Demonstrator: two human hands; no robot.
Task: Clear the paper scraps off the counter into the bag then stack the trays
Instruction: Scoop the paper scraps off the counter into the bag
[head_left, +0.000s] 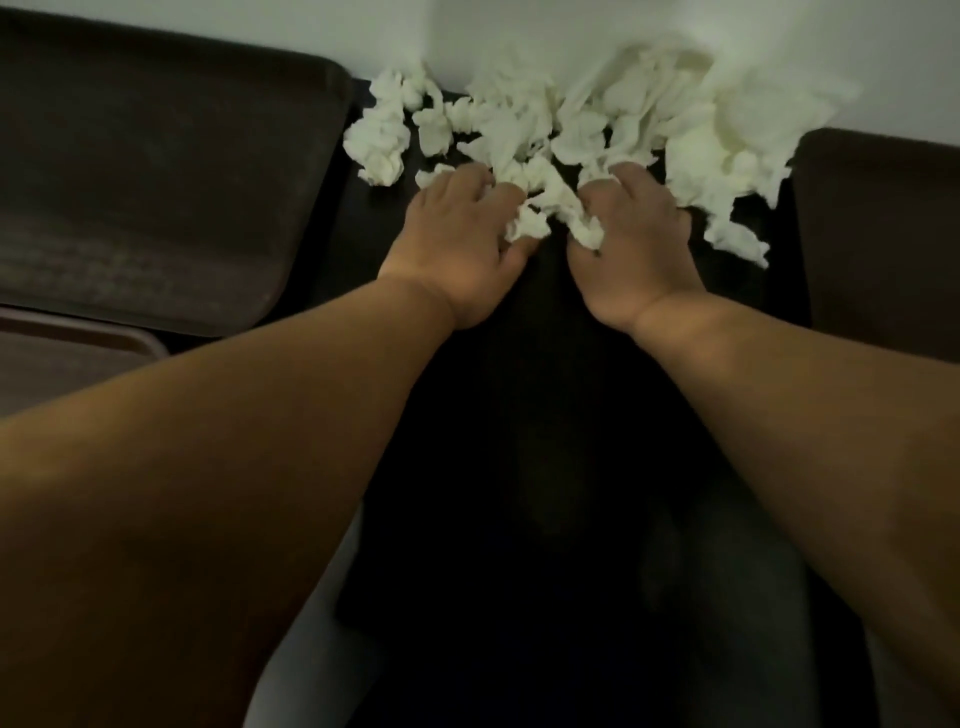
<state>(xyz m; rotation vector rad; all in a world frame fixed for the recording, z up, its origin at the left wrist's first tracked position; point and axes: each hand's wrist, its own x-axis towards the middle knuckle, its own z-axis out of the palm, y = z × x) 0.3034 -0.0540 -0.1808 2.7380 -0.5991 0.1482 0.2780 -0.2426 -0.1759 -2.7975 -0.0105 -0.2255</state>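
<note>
White paper scraps (571, 119) heaped at back of dark surface (358, 218), against the wall (831, 52), between left tray (156, 182) and right tray (883, 234). Third tray (67, 358) lower left, not stacked. Left hand (457, 244) and right hand (634, 249) both dug into the heap's near edge: fingers (478, 182) curled down over scraps, each thumb pinching a wad against them. Black sheet (545, 467) below the wrists is likely the bag; mouth not visible, can't confirm.

Step looks like rake-and-drop. Suggest:
- sweep outside-in, forearms as fences so nothing spills onto the trays
- drag low along the surface, don't lift; tissue is light and will probably scatter
- loose ball (379, 145) far left and big clump (727, 156) at right likely need a second pass
- stack trays only once the surface is cleared

Labels/writing: none readable; frame is dim and soft.
</note>
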